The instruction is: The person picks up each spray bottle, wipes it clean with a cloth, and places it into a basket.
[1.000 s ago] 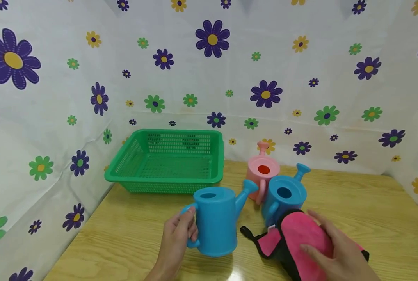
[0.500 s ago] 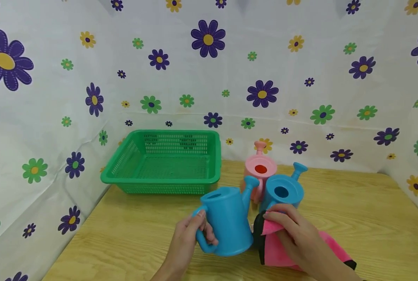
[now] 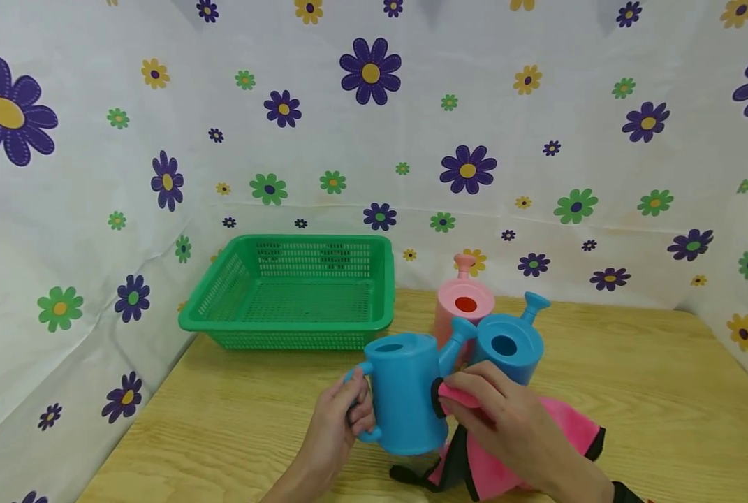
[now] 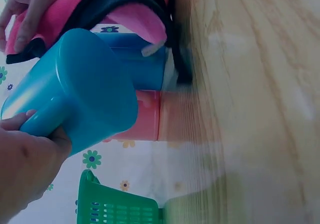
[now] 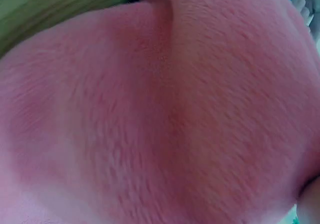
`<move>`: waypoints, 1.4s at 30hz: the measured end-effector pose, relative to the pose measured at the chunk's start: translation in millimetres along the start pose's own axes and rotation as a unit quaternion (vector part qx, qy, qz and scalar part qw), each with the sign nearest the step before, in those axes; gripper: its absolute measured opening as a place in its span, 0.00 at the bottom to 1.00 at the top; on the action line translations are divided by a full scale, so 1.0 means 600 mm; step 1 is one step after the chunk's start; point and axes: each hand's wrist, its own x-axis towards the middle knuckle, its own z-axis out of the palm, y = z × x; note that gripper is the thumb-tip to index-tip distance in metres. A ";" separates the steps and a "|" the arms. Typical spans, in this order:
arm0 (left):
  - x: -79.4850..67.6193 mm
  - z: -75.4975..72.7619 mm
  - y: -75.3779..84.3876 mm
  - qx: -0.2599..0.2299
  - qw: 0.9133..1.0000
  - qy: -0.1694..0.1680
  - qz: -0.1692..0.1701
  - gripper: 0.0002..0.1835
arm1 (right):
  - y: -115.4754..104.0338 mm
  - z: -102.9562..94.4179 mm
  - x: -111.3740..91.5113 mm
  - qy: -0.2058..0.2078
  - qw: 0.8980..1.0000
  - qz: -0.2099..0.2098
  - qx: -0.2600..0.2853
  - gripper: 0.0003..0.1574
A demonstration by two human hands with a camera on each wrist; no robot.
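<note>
My left hand (image 3: 339, 416) grips the handle of a blue watering can (image 3: 405, 402), held above the table with its spout to the right. In the left wrist view the can's underside (image 4: 97, 84) shows. My right hand (image 3: 506, 426) pinches a pink cloth (image 3: 568, 423) with black edging. A bunched edge of it meets the can's right side below the spout; whether it presses there I cannot tell. The rest of the cloth hangs down to the table. Pink plush (image 5: 165, 109) fills most of the right wrist view, hiding the right fingers.
Behind the hands stand a pink watering can (image 3: 464, 300) and a second blue watering can (image 3: 512, 342), side by side. A green perforated basket (image 3: 286, 325) sits at the back left of the wooden table (image 3: 631, 391). A flowered sheet (image 3: 323, 140) closes off the back and sides.
The right hand has gathered up the cloth and carried it left to the can. The left hand moved the can rightward; it leaned over half a second ago and is nearly upright now.
</note>
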 end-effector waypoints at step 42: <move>0.043 0.038 -0.033 0.031 0.995 -0.092 -0.012 0.21 | 0.017 -0.007 0.017 -0.014 0.996 0.002 -0.086 0.19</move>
